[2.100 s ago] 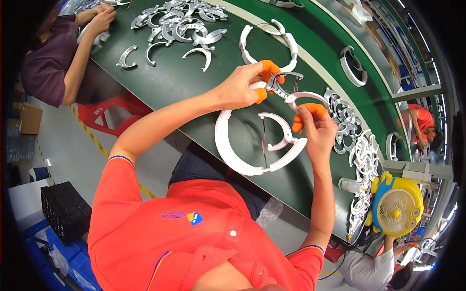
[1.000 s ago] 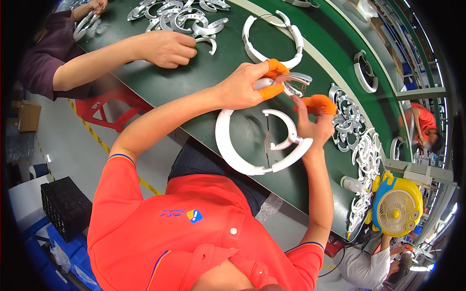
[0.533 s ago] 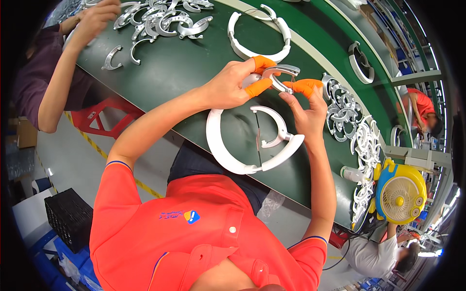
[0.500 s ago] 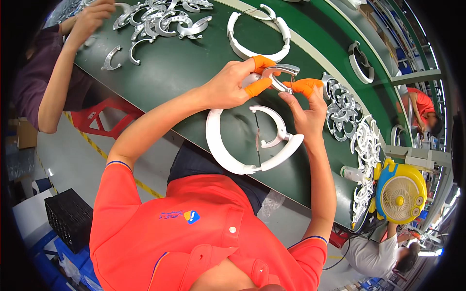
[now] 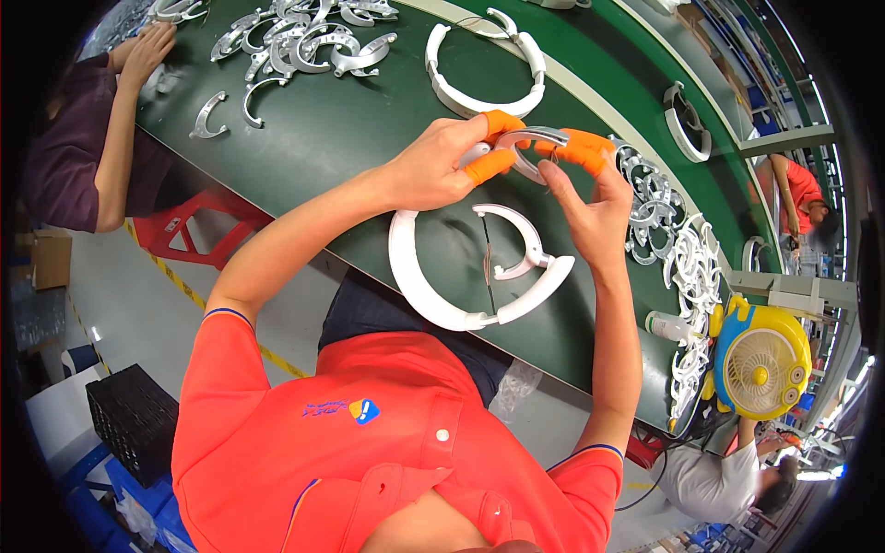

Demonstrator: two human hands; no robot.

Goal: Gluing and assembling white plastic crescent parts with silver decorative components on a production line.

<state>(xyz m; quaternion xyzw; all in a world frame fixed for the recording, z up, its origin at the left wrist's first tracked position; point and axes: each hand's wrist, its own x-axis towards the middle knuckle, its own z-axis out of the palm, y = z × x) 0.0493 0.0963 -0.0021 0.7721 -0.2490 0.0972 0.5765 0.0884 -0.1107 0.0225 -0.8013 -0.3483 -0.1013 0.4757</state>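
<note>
My left hand (image 5: 438, 166) has its orange-covered thumb and fingers pinched round the left part of a C-shaped silver-and-white piece (image 5: 527, 152), raised over the table. My right hand (image 5: 595, 189), also with orange finger covers, is closed at the piece's other end, where thin dark wires (image 5: 551, 166) run by the thumb tip; its exact hold is partly hidden. Just below my hands, a white ring-shaped band (image 5: 419, 276) lies on the green table (image 5: 304, 184). A smaller white arc (image 5: 527, 235) joins onto it, and a dark wire spans the opening.
Another white ring band (image 5: 489, 106) lies beyond my hands. Silver C-shaped pieces are heaped at the far left (image 5: 300, 41) and right (image 5: 650, 203), with white arcs (image 5: 696, 276) nearby. A small bottle (image 5: 668, 325) and yellow-blue fan (image 5: 761, 364) stand right. A co-worker's arm (image 5: 118, 138) is left.
My right hand has shifted slightly right and its fingers have moved over the end of the C-shaped piece. My left hand stays nearly still. The co-worker's hand at left has drawn back leftward.
</note>
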